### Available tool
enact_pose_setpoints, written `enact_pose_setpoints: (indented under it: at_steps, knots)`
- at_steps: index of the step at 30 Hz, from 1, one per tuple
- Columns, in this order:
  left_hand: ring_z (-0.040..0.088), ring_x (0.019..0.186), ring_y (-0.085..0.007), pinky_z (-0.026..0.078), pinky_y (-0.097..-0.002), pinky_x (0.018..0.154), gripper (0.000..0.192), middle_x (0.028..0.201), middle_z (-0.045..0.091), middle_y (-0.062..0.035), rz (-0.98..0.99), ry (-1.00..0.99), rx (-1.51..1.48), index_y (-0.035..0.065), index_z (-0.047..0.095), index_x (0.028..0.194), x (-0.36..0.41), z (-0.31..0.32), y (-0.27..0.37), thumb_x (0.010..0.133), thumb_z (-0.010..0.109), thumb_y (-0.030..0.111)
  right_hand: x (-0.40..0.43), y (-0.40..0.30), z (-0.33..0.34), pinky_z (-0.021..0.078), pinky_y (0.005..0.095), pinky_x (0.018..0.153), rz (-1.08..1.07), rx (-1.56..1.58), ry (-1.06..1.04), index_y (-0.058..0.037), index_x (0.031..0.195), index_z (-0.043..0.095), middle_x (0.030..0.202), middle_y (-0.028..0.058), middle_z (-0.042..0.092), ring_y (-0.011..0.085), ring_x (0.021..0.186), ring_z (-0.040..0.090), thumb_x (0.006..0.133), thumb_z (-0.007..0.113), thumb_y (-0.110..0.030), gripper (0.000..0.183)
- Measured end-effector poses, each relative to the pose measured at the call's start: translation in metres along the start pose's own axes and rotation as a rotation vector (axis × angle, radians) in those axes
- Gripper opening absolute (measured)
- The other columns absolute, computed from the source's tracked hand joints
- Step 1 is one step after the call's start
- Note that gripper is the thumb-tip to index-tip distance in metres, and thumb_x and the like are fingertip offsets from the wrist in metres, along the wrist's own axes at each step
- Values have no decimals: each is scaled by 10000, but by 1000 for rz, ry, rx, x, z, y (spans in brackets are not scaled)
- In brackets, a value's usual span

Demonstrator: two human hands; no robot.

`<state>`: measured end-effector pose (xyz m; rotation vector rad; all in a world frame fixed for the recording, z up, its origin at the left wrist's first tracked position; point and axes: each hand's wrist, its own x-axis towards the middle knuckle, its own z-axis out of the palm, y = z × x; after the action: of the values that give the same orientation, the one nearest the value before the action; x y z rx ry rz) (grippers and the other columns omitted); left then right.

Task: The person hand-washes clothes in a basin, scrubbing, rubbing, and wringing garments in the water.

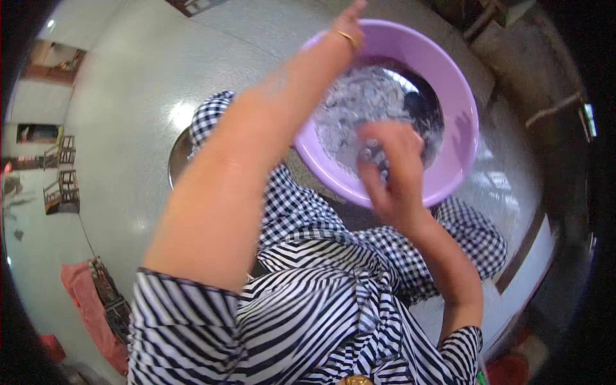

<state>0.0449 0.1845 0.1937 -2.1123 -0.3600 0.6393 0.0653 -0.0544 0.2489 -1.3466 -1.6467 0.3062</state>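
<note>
A round purple plastic basin (464,96) stands on the floor before me, between my knees. Churned, splashing water (365,91) covers much of its inside, and a darker, smoother patch reflects light at the far right. Above the near part of the water, my right hand (399,163) is blurred, its fingers bent and thumb apart. Small bright spots like droplets show in the gap, but I cannot tell whether it holds anything. My left hand (351,21), below a gold bangle (347,39) on the wrist, is at the basin's far left rim. Its fingers are mostly hidden.
A shiny round metal vessel (178,161) is partly hidden behind my left knee in checked cloth (211,113). Pale, glossy floor (125,110) stretches left towards wooden chairs (62,192). Red cloth (89,313) lies at lower left. A low white ledge (527,255) is at the right.
</note>
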Motion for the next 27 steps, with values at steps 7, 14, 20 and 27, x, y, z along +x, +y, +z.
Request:
enact_pose_setpoints:
  at_steps: [7, 14, 20, 27]
  knots:
    - [478, 1036, -227, -64, -577, 971, 273, 960, 606, -16, -118, -103, -129, 160, 637, 915, -19, 52, -24, 802, 391, 197, -106, 13, 111, 293, 461, 773, 352, -46, -1367, -24, 884, 575, 812, 143, 580, 296, 787, 541, 702, 482, -145, 237]
    - [502, 1008, -214, -60, -583, 967, 258, 946, 611, -15, -105, -150, -232, 147, 631, 918, -22, 40, -18, 800, 404, 186, -93, 13, 80, 295, 403, 725, 196, 361, -1091, -61, 746, 596, 688, 121, 569, 253, 682, 536, 711, 508, -209, 176]
    - [502, 1010, -216, -43, -585, 971, 250, 917, 617, -23, -92, -118, -294, 143, 633, 905, -23, 34, -22, 796, 411, 183, -69, 71, 45, 383, 215, 644, 779, 759, -187, -59, 767, 542, 714, -33, 500, 65, 681, 456, 745, 539, -117, 62]
    - [529, 956, -205, 32, -547, 991, 215, 858, 625, -36, 166, -90, -223, 141, 651, 823, 2, 15, 33, 774, 448, 193, 43, 34, -4, 401, 259, 671, 85, 558, -50, 1, 802, 541, 778, 32, 554, 140, 742, 529, 746, 543, -128, 140]
